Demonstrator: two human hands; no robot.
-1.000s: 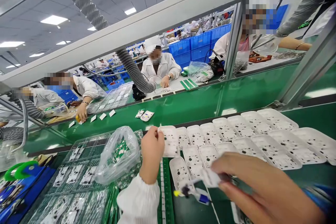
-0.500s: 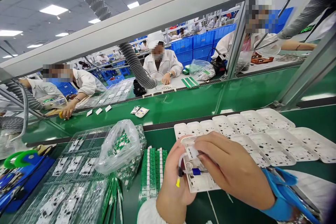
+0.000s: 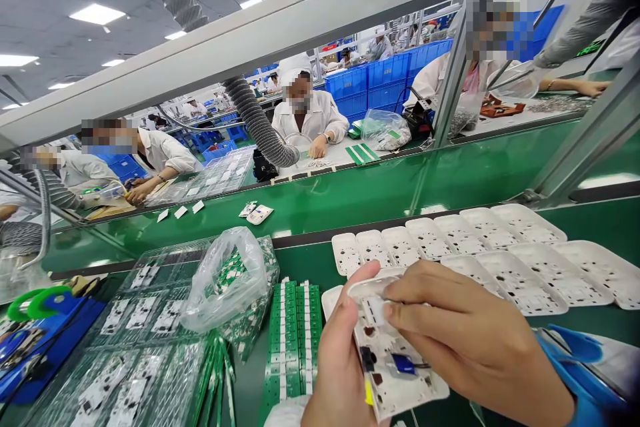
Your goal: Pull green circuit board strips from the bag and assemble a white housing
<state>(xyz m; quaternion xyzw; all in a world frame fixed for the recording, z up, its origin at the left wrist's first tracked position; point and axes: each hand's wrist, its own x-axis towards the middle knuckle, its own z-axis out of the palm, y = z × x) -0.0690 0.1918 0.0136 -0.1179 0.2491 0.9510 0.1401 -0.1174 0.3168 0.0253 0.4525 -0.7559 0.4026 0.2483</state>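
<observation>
Both hands have moved down and a bit to the right since the last look, and the white tray (image 3: 400, 367) came with them. It is tipped now, with its far end up by the fingers and its near end low.

Your left hand (image 3: 337, 373) holds the tray from under its left edge, with the thumb up beside it. Your right hand (image 3: 473, 337) comes in from the right and pinches the top of the tray. Both hands are closed on it, so the tray is held up off the table (image 3: 345, 267). It has dark holes in it, a small blue part (image 3: 403, 364) and a yellow tip (image 3: 369, 392).

Just past the hands, more white trays (image 3: 500, 260) sit in rows on the table. To the left of the hands is a stack of green boards (image 3: 293, 333). Next to that is a clear bag (image 3: 225, 283) on top of clear trays of boards (image 3: 145, 310). A blue strap (image 3: 570, 353) lies near your right wrist.

Across the green belt (image 3: 350, 193), a person in a white coat (image 3: 310, 117) works at a far table, with blue crates (image 3: 385, 73) behind.
</observation>
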